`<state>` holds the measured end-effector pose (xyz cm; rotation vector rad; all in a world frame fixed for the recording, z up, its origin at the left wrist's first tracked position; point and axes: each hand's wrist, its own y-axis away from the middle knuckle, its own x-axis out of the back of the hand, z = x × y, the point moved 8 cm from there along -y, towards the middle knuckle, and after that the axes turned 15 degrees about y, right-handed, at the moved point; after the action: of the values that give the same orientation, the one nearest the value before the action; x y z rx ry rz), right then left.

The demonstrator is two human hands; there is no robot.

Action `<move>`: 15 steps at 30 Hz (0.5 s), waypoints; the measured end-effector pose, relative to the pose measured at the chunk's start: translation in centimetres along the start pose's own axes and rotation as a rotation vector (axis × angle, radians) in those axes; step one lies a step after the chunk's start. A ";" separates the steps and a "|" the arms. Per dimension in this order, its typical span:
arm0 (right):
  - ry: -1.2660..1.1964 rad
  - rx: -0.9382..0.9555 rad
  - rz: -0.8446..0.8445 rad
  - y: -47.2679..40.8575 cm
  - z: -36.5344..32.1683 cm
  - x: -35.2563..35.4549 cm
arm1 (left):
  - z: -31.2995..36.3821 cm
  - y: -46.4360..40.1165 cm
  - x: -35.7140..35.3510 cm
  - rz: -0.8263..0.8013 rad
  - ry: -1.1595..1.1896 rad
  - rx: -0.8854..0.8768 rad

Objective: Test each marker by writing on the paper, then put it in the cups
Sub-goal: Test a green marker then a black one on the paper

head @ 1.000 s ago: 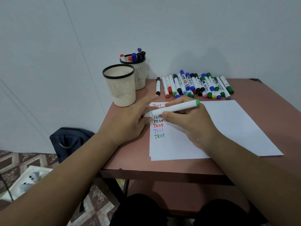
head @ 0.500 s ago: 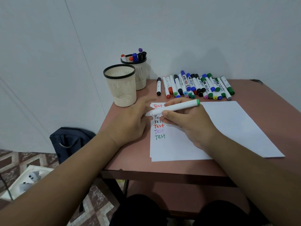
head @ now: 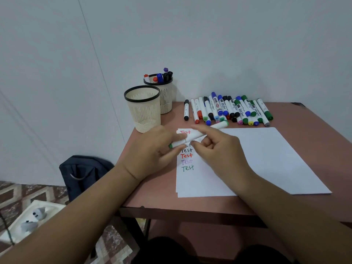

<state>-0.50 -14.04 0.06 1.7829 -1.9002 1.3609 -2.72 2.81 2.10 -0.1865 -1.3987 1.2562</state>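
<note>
A white marker with green ends [head: 195, 137] is held just above the paper [head: 266, 159], slanting up to the right. My left hand [head: 152, 153] pinches its left, capped end. My right hand [head: 221, 151] has its forefinger over the barrel and its thumb under it, with the other fingers curled; this hand is blurred. The paper's left column carries several coloured "Test" words. An empty mesh cup [head: 142, 109] stands at the table's left edge. Just behind it, a second mesh cup [head: 166, 100] contains several markers.
A row of several capped markers [head: 228, 111] lies along the back of the brown table [head: 152, 197], one black marker [head: 186, 111] apart at its left. The wall is close behind. A dark bag [head: 83, 172] sits on the floor left of the table.
The marker now shows a green cap at its left end inside my left hand. My right hand has loosened from a full grip, its forefinger lifted and stretched out.
</note>
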 end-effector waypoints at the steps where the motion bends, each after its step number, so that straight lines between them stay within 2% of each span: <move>1: 0.028 0.015 0.015 0.1 -0.1 0.0 | 0.0 0.1 0.1 0.000 0.015 0.018; 3: 0.050 -0.005 0.034 0.1 0.2 0.2 | -1.3 0.0 0.0 -0.017 0.106 0.206; 5: 0.053 -0.035 0.054 0.1 0.5 0.6 | -2.9 0.2 -0.9 -0.106 0.078 0.392; 7: 0.027 -0.077 0.066 0.1 0.6 0.9 | -3.1 0.1 -2.0 -0.242 -0.033 0.391; 9: -0.022 -0.136 0.053 0.0 0.9 1.0 | -3.2 0.1 -2.8 -0.335 -0.034 0.378; 15: -0.194 -0.253 -0.069 -2.9 0.8 2.4 | -4.4 0.4 -3.1 -0.352 0.004 0.459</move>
<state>1.76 -15.80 2.67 1.8876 -1.9809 0.9054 1.47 3.10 -1.27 0.3581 -1.0483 1.2378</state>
